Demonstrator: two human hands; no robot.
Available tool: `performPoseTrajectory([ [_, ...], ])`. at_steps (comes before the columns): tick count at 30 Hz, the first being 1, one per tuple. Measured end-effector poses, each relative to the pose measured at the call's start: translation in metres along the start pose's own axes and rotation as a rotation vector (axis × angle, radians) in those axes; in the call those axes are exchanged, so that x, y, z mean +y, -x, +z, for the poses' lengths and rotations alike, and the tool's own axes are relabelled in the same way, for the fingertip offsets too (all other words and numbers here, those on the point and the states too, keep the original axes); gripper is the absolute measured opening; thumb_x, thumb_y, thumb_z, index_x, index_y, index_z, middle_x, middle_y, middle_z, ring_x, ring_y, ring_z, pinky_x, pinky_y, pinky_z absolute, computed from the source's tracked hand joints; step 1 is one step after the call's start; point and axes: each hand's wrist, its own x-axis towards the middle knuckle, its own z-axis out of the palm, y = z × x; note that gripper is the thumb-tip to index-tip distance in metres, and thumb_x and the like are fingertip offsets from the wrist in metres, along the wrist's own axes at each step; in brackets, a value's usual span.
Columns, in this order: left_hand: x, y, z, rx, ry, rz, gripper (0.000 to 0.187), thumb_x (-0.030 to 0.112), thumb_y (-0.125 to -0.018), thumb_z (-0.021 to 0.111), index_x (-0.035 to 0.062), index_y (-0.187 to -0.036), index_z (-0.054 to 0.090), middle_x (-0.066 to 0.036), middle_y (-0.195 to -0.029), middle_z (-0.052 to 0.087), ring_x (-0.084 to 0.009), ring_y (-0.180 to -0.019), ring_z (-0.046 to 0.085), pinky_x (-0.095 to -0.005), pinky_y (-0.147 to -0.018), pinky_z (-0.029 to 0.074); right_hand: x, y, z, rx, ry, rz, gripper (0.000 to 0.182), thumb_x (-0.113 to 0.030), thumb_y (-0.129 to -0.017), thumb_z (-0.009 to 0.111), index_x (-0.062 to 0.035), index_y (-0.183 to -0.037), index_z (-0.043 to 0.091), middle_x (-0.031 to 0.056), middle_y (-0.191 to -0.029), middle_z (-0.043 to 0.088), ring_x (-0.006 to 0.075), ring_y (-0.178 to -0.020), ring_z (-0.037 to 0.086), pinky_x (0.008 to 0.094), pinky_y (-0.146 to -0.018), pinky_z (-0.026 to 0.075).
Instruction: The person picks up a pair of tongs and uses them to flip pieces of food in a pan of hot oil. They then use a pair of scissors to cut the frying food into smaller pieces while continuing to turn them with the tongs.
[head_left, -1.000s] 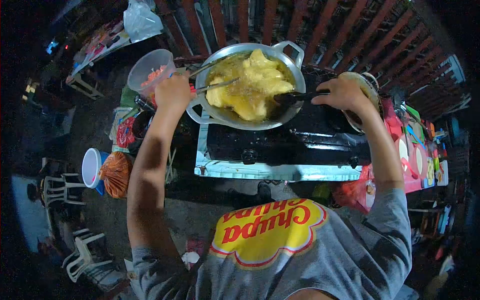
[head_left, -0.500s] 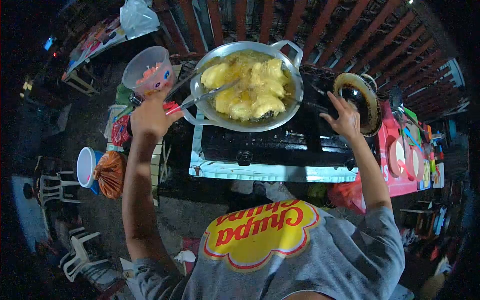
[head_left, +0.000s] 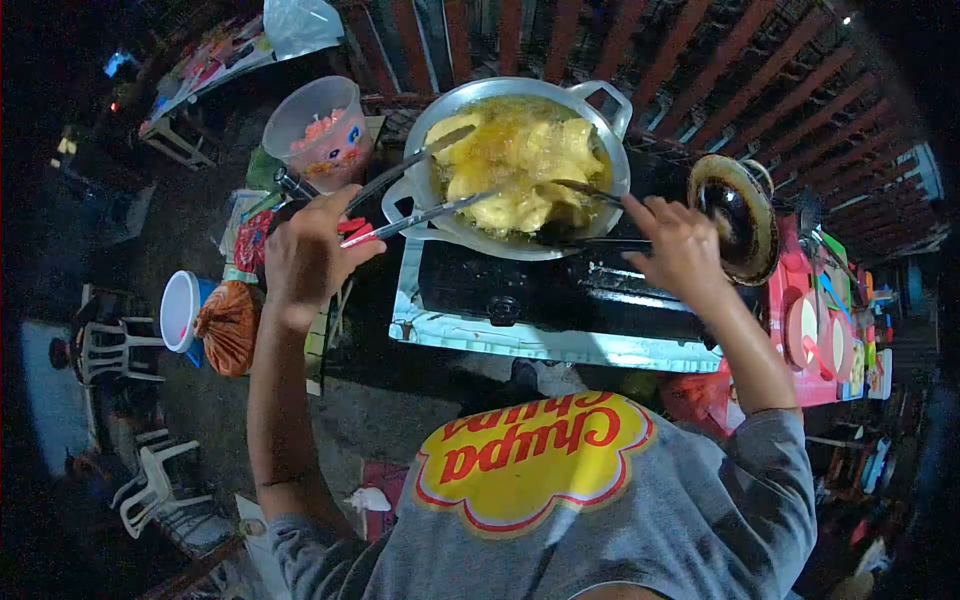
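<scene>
A silver two-handled pan (head_left: 520,248) holds bubbling oil and several yellow battered pieces (head_left: 510,208). My left hand (head_left: 308,250) is closed on metal tongs with red grips (head_left: 425,213), left of the pan. Their two arms are spread and reach over its left side, one tip by the upper left piece and the other near the middle. On the right, my right hand (head_left: 682,245) is curled around a second, dark pair of tongs (head_left: 590,191), whose arms reach over the pan's right edge. Its grip is mostly hidden by the fingers.
The pan stands on a black stove (head_left: 560,300) with a foil-like front edge. A clear tub (head_left: 310,125) of orange pieces is at the left, a blackened wok (head_left: 735,215) at the right. A pink-covered table (head_left: 800,385) bears plates and utensils. Red-brown slats (head_left: 590,45) rise behind.
My right hand has gone from spread fingers to curled, and its tongs now reach further over the pan. The left tongs' upper arm has come over the pan. The view has shifted slightly.
</scene>
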Motion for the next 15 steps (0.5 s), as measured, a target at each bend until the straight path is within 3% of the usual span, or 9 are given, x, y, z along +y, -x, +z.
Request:
performPoseTrajectory([
  [6, 0.007, 0.012, -0.011, -0.098, 0.009, -0.027, 0.063, 0.032, -0.064, 0.079, 0.0097, -0.118, 0.056, -0.012, -0.104, 0.063, -0.0282, -0.095, 0.062, -0.0376, -0.078, 0.05, -0.008, -0.004, 0.017, -0.035, 0.022, 0.063, 0.062, -0.029, -0.067, 0.075, -0.0162, -0.124, 0.053, 0.0073, -0.105, 0.06, 0.0229, -0.089, 0.06, 0.0371, -0.075, 0.049],
  [12, 0.012, 0.013, -0.007, -0.12, 0.062, 0.001, 0.061, 0.031, -0.064, 0.079, 0.0106, -0.117, 0.057, -0.011, -0.104, 0.063, -0.027, -0.093, 0.063, -0.0374, -0.077, 0.05, 0.016, -0.009, 0.013, 0.07, -0.127, 0.129, 0.049, -0.028, -0.07, 0.073, -0.0192, -0.116, 0.06, 0.0063, -0.094, 0.064, 0.0256, -0.082, 0.064, 0.0375, -0.073, 0.05],
  [15, 0.025, 0.004, 0.0, -0.174, -0.044, -0.024, 0.06, 0.033, -0.067, 0.076, 0.0145, -0.121, 0.055, -0.011, -0.106, 0.062, -0.0286, -0.091, 0.063, -0.0392, -0.076, 0.051, 0.022, -0.015, 0.006, -0.018, -0.18, 0.215, 0.046, -0.031, -0.072, 0.072, -0.0212, -0.115, 0.062, 0.0078, -0.096, 0.066, 0.0273, -0.082, 0.064, 0.0382, -0.073, 0.051],
])
